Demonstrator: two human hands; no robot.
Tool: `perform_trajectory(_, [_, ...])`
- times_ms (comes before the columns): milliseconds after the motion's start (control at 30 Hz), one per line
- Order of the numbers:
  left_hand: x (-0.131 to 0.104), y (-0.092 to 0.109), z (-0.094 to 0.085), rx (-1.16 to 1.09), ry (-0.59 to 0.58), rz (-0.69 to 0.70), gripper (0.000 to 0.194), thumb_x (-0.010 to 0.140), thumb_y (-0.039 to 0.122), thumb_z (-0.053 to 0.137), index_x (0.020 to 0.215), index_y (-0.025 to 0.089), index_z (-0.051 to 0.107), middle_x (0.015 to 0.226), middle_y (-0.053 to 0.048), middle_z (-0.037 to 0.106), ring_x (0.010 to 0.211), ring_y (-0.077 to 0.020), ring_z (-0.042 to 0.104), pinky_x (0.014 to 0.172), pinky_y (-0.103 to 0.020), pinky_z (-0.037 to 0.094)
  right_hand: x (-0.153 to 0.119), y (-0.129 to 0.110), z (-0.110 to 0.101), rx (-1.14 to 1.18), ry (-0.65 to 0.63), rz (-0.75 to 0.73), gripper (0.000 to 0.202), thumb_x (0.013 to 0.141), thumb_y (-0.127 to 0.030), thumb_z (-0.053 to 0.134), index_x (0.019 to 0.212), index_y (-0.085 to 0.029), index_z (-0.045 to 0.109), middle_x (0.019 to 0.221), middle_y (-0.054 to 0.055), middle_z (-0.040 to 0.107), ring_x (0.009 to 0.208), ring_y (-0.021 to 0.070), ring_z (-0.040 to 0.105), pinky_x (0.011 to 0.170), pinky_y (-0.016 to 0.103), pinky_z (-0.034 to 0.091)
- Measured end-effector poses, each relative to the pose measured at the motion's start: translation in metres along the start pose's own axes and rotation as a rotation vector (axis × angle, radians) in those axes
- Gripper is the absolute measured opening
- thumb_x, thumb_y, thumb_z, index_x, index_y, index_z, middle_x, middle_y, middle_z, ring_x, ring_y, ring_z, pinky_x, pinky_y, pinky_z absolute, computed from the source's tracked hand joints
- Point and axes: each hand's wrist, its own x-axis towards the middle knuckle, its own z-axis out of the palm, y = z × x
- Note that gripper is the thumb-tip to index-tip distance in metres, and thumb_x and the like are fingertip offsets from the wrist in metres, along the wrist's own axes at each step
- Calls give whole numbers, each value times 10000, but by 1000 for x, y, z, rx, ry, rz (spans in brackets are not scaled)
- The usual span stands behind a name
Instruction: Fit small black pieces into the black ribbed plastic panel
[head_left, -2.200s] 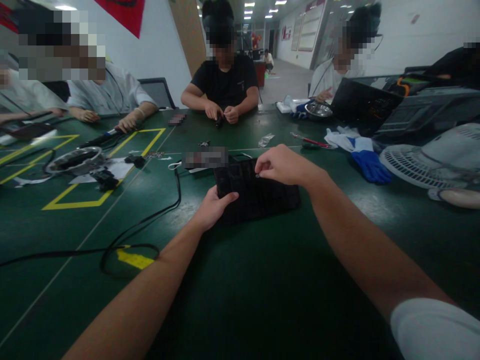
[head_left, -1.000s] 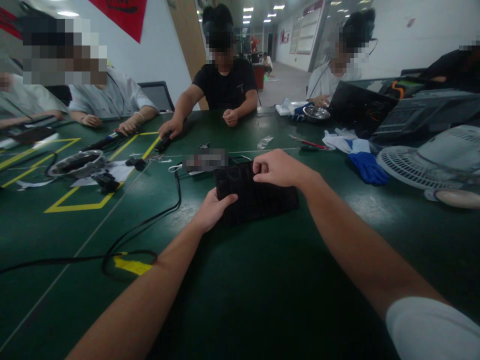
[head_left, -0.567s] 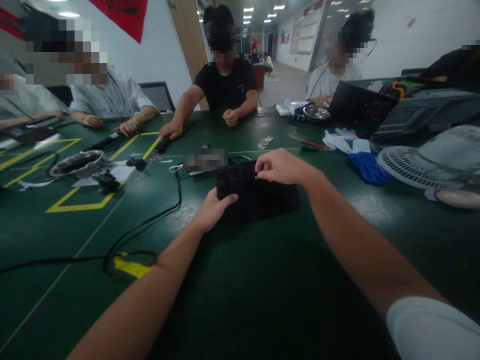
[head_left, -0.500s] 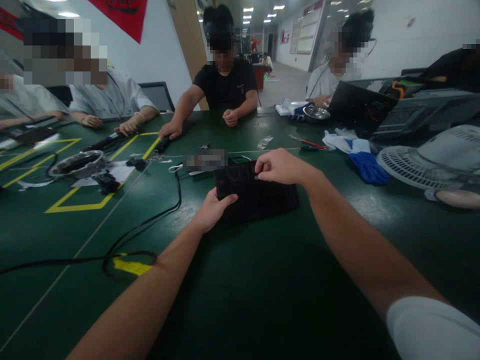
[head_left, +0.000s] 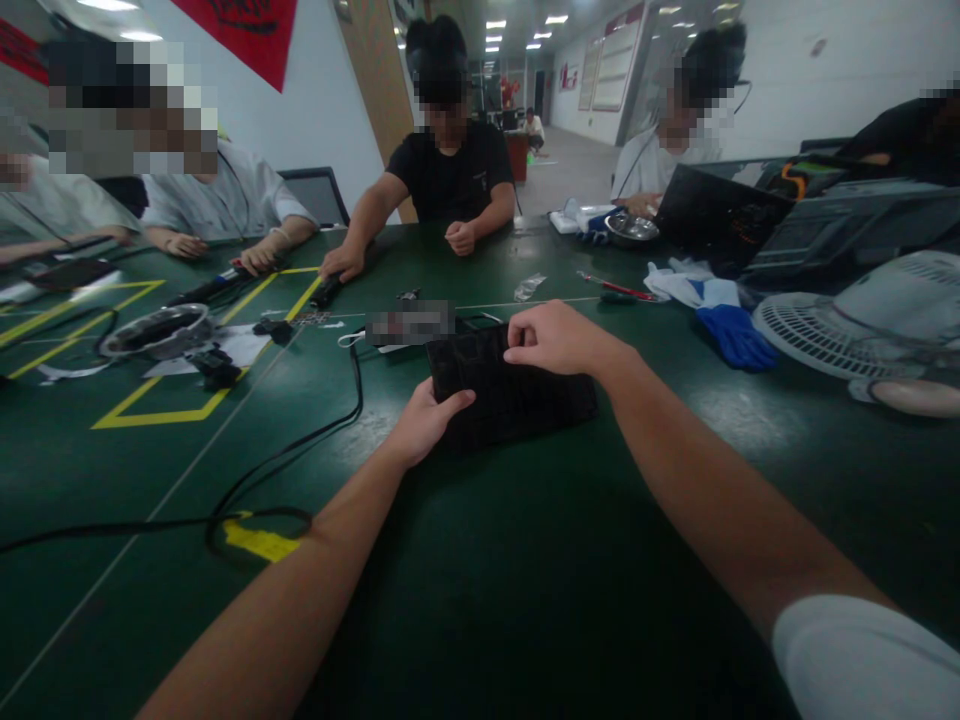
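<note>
A flat black clutch bag (head_left: 517, 405) with a crocodile-like pattern is tilted up over the green table (head_left: 480, 590). My left hand (head_left: 427, 420) grips its left end, thumb on the near face and the other fingers hidden behind. At the bag's upper edge, my right hand (head_left: 551, 340) is closed in a pinch, thumb against bent index finger. Whatever sits between those fingertips is too small and dark to make out. Just behind the bag lies a small blurred-out pack (head_left: 411, 322) with a white loop.
A black cable (head_left: 300, 440) runs along the left. Blue-and-white gloves (head_left: 724, 320) and a white fan (head_left: 862, 310) lie right, near a red-handled tool (head_left: 619, 287). A clear ring-shaped roll (head_left: 161, 330) stands left. Several people sit around the table; one person's hand (head_left: 343, 265) holds a black object.
My right hand has shifted slightly left along the bag's upper edge. A small shiny bit seen under its fingertips before is now hidden. My left hand and the bag stay put.
</note>
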Motion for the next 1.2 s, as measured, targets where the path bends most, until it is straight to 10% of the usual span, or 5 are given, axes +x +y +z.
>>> perform_trajectory(1200, [6, -10, -9, 17, 17, -9, 574, 696, 388, 927, 1195, 171, 746, 1159, -97, 810, 1088, -329, 768, 1051, -519, 587, 1, -3, -3, 6, -29, -4, 107, 895, -266, 776, 934, -167, 783, 830, 37, 761, 734, 152, 644, 725, 298, 440])
